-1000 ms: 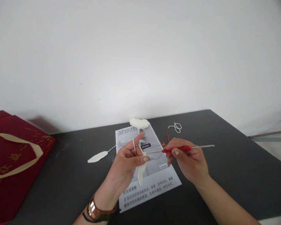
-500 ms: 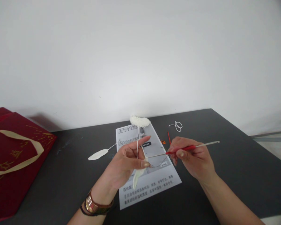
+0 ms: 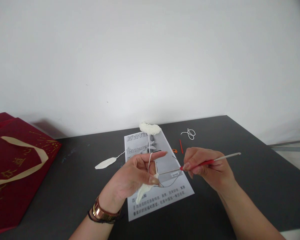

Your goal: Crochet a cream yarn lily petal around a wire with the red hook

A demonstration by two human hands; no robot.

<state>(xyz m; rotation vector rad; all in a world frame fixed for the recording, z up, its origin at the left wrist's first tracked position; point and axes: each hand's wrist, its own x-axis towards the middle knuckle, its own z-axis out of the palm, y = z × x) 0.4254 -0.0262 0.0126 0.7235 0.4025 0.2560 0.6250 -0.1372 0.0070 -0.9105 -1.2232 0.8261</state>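
Note:
My left hand [image 3: 133, 176] pinches a small white crochet petal [image 3: 143, 192] between thumb and fingers, with white yarn [image 3: 149, 158] looped over the outstretched index finger. My right hand [image 3: 207, 168] grips a crochet hook [image 3: 210, 162] with a red handle, its metal tip reaching left to the petal at my left thumb. Both hands hover above a printed instruction sheet [image 3: 162, 196] lying on the black table [image 3: 252, 173]. The yarn runs up to a white yarn bundle [image 3: 150, 128] at the sheet's far end.
A finished white petal [image 3: 105, 163] lies left of the sheet. A loose yarn scrap [image 3: 188, 134], a red needle [image 3: 180, 146] and a small orange marker [image 3: 174, 151] lie beyond my right hand. A red gift bag [image 3: 12, 166] lies at the left. A white wall stands behind.
My right hand has drawn the hook to the right and slightly down. My left hand has lowered and tilted, swinging the hanging petal leftward.

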